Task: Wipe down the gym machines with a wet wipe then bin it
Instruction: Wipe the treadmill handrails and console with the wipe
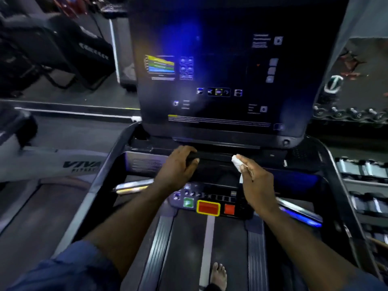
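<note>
I stand on a treadmill facing its big dark console screen (pixel 220 66). My left hand (pixel 178 166) is closed around the black front handlebar (pixel 214 157) below the screen. My right hand (pixel 256 181) holds a crumpled white wet wipe (pixel 236 161) pinched in its fingers, and the wipe presses on the same bar a little to the right of the left hand. Below the hands lies the control panel (pixel 210 204) with a green button, a yellow-framed red button and a second red button.
The treadmill belt (pixel 189 244) runs under me, with a bare foot (pixel 218 276) on it. Dark side rails (pixel 94 185) frame the deck. A second treadmill (pixel 52 164) stands to the left. Dumbbell racks (pixel 361 181) line the right side.
</note>
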Tool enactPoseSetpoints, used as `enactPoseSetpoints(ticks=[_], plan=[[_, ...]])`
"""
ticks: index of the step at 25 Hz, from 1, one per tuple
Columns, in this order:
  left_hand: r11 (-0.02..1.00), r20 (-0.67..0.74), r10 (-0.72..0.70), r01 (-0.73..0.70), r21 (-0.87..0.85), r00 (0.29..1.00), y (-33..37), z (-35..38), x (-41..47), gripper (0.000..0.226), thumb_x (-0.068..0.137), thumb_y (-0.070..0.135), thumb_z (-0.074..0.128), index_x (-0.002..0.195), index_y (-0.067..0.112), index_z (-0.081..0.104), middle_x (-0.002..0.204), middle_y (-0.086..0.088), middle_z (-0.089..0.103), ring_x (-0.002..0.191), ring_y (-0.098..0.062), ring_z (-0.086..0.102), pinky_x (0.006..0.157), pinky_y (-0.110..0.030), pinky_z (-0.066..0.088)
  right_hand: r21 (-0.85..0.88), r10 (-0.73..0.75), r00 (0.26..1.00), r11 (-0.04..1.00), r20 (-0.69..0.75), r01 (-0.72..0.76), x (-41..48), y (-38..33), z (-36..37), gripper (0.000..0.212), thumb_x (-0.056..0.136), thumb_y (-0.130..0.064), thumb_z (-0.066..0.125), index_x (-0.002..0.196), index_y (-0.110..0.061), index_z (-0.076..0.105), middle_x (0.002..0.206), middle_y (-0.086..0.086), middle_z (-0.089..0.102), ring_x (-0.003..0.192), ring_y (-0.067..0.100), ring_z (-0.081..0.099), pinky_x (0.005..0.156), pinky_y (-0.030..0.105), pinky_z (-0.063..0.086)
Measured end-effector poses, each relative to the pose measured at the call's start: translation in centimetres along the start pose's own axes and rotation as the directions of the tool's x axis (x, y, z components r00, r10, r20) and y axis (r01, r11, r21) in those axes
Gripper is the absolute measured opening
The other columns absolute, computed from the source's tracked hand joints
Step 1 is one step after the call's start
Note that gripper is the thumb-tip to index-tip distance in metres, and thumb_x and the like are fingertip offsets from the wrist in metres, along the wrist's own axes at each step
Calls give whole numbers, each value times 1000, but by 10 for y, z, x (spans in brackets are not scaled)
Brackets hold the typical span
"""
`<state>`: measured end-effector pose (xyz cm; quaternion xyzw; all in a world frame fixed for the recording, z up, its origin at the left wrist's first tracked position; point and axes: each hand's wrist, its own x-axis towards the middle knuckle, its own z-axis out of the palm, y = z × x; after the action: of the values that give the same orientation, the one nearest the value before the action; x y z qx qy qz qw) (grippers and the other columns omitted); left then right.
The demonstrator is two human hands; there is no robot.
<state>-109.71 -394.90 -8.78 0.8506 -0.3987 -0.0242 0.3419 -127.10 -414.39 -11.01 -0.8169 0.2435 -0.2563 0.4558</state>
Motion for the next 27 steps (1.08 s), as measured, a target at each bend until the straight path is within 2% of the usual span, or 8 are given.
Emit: enactPoseSetpoints(ticks=[4, 7, 9, 12, 13, 18, 25, 27], plan=[[922, -89, -293, 257, -288, 952, -30, -59, -90, 6, 95, 20, 73, 101, 17, 72, 87, 3, 72, 77, -5, 63, 75, -29, 50, 301, 227, 939, 905, 260, -302, -34, -75, 76, 21, 101, -5, 61, 114, -21, 66, 114, 6, 75, 88, 9, 70, 79, 31, 56], [775, -176, -527, 385, -501, 831, -57, -119, -228, 6, 96, 13, 72, 101, 16, 71, 83, -6, 73, 75, -14, 64, 70, -26, 50, 357, 261, 663, 676, 702, -644, -111, -146, 159, 11, 102, -9, 60, 110, -14, 66, 117, 12, 72, 91, 16, 72, 75, 30, 60], [673, -228, -673, 454, -583, 704, -72, -163, -344, 10, 98, 7, 69, 103, 15, 71, 85, -13, 74, 76, -15, 66, 72, -29, 51, 232, 169, 409, 608, 897, -759, -188, -195, 219, 32, 94, -17, 67, 124, -6, 66, 126, 15, 72, 110, 26, 73, 88, 33, 62], [542, -307, -813, 451, -709, 494, -77, -221, -512, 17, 98, -2, 65, 105, 12, 70, 88, -7, 75, 71, -10, 65, 69, -26, 53, 81, 37, 175, 778, 984, -623, -321, -268, 294, 33, 89, -1, 70, 121, -6, 68, 118, 10, 76, 97, 18, 74, 77, 23, 60], [507, -294, -836, 445, -738, 463, -74, -235, -540, 20, 97, -5, 63, 107, 12, 70, 89, -3, 74, 70, -7, 64, 67, -23, 54, 85, 8, 156, 810, 988, -580, -347, -281, 307, 28, 90, 4, 67, 116, -8, 69, 115, 11, 76, 91, 17, 74, 73, 23, 60], [390, -366, -920, 396, -831, 140, -26, -276, -762, 22, 95, 1, 71, 114, 12, 71, 93, -5, 72, 78, -7, 64, 67, -22, 55, 115, -181, -205, 947, 962, -299, -546, -354, 376, 27, 96, -17, 69, 120, -6, 75, 120, 17, 75, 106, 31, 70, 89, 40, 48], [245, -401, -796, 366, -898, -453, 45, -247, -974, 10, 94, 5, 75, 89, 10, 68, 78, -10, 66, 70, -15, 58, 62, -24, 51, -25, -76, -581, 986, 811, -164, -772, -405, 427, 20, 96, -14, 73, 112, -3, 75, 101, 13, 79, 82, 20, 74, 64, 28, 59], [215, -361, -753, 312, -925, -550, 74, -239, -1010, 8, 96, 6, 72, 91, 8, 67, 77, -13, 67, 67, -16, 59, 63, -26, 51, -37, -61, -639, 990, 767, -138, -822, -412, 431, 22, 98, -15, 70, 112, 1, 73, 100, 15, 78, 81, 20, 73, 61, 26, 58]])
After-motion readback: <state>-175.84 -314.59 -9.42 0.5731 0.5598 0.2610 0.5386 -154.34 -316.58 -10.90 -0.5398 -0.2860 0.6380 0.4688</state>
